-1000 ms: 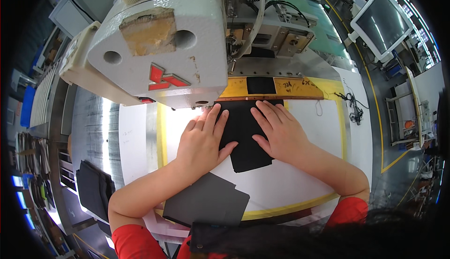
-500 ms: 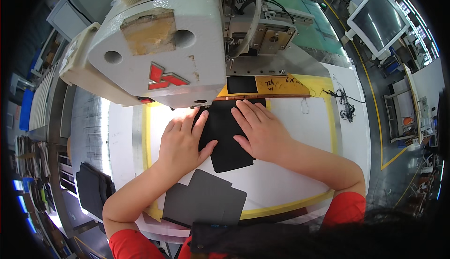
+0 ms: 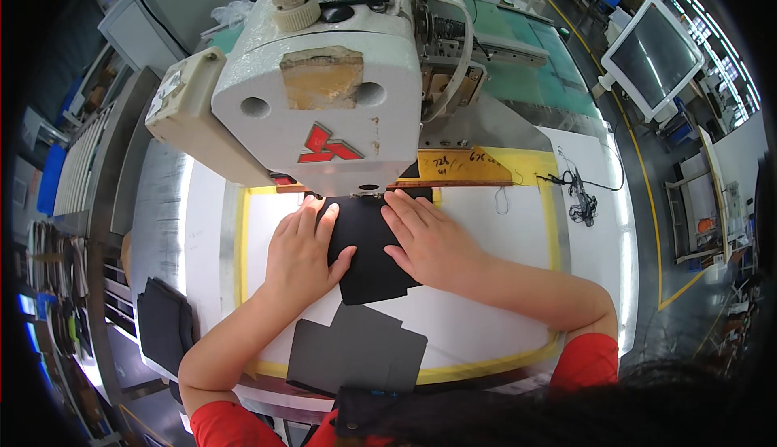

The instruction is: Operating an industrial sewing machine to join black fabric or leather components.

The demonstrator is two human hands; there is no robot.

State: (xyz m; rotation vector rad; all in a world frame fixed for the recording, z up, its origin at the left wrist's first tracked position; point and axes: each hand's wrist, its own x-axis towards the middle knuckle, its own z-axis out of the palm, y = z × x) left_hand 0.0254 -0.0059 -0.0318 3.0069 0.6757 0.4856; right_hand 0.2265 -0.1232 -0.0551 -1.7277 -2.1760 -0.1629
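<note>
A black fabric piece point(image 3: 368, 253) lies flat on the white work plate point(image 3: 486, 253), its far edge under the head of a large white sewing machine point(image 3: 324, 99). My left hand point(image 3: 301, 254) presses flat on the piece's left side, fingers spread. On its right side my right hand point(image 3: 429, 241) also lies flat, fingertips close to the machine's foot. Both hands rest on the fabric without gripping it. A second dark grey cut piece point(image 3: 356, 354) lies nearer me on the plate.
A yellow frame point(image 3: 486, 362) borders the work plate. A yellow marked strip point(image 3: 465, 165) lies behind my right hand. Black thread scraps point(image 3: 581, 204) sit at right. A stack of dark pieces point(image 3: 164, 326) lies at lower left. A monitor point(image 3: 654, 55) stands far right.
Both hands have slid the black piece away from me, further under the sewing machine head. The view has shifted so the machine fills more of the frame.
</note>
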